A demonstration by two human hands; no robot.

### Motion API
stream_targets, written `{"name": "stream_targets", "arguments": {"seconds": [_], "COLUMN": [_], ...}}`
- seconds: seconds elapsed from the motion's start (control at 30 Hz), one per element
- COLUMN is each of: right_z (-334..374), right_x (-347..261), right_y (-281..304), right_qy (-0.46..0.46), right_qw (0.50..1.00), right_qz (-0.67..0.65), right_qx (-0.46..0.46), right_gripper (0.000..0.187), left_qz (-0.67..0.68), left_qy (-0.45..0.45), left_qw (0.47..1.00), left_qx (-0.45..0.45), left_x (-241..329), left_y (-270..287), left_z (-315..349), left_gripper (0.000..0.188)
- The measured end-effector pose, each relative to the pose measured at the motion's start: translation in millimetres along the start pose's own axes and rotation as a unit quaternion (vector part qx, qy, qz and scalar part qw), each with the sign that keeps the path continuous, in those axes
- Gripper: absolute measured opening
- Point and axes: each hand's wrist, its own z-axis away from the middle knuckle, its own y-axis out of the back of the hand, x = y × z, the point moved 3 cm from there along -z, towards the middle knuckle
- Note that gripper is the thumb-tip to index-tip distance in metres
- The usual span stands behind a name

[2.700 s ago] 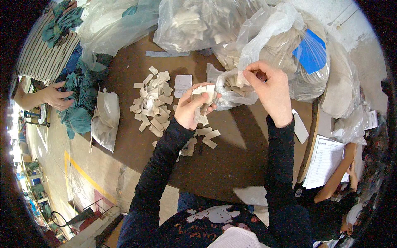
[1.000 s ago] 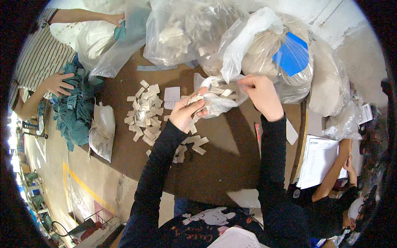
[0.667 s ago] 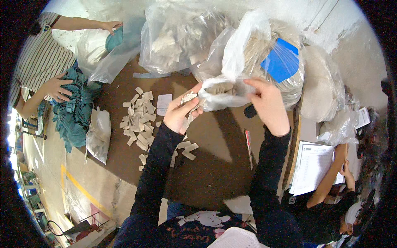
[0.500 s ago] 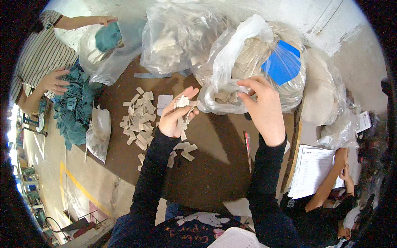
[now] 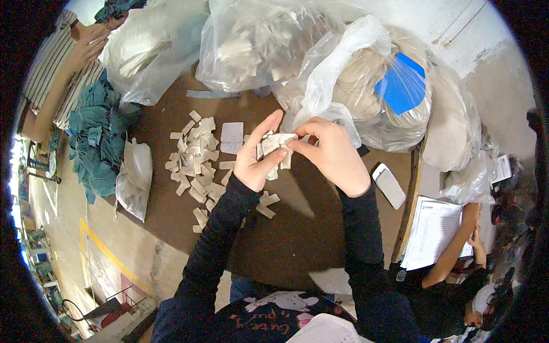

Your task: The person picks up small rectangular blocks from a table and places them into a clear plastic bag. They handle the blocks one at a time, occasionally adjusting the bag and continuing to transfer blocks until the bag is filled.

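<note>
My left hand (image 5: 258, 155) is cupped above the brown table, holding a small bunch of beige fabric pieces (image 5: 273, 143) between thumb and fingers. The thumb and forefinger of my right hand (image 5: 336, 155) pinch the edge of one piece at the right of that bunch. Left of my left hand lies a loose heap of similar beige pieces (image 5: 197, 154). A few more pieces (image 5: 266, 204) rest beside my left sleeve. Partly hidden behind my right hand is a small clear plastic bag (image 5: 337, 116).
Large clear bags of beige pieces (image 5: 251, 51) line the far edge, one bearing a blue sheet (image 5: 403, 86). A pale card (image 5: 231, 138) and a white phone-like slab (image 5: 389, 186) lie on the table (image 5: 286, 240). Co-workers stand left, beside teal fabric (image 5: 97, 137), and right, near papers (image 5: 430, 233).
My right hand has come left from the small bag's mouth to the bunch in my left hand and now pinches a piece there. At left, the co-worker's hands have moved up.
</note>
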Motion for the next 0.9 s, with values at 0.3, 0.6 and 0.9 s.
{"name": "stream_targets", "arguments": {"seconds": [0.3,0.6,0.9], "right_z": [1,22,26], "right_x": [-9,10,29], "right_y": [6,18,34], "right_qy": [0.017,-0.002,-0.017], "right_qw": [1.000,0.978,0.969], "right_qz": [-0.004,-0.131,-0.052], "right_qx": [0.004,0.164,0.241], "right_gripper": [0.017,0.011,0.012], "left_qz": [-0.005,0.232,0.244], "left_qy": [0.114,0.279,0.307], "left_qw": [0.993,0.931,0.920], "left_qx": [-0.003,-0.047,-0.014], "left_x": [-7,-14,-29], "left_y": [6,-18,-15], "left_z": [3,18,19], "left_gripper": [0.063,0.041,0.033]}}
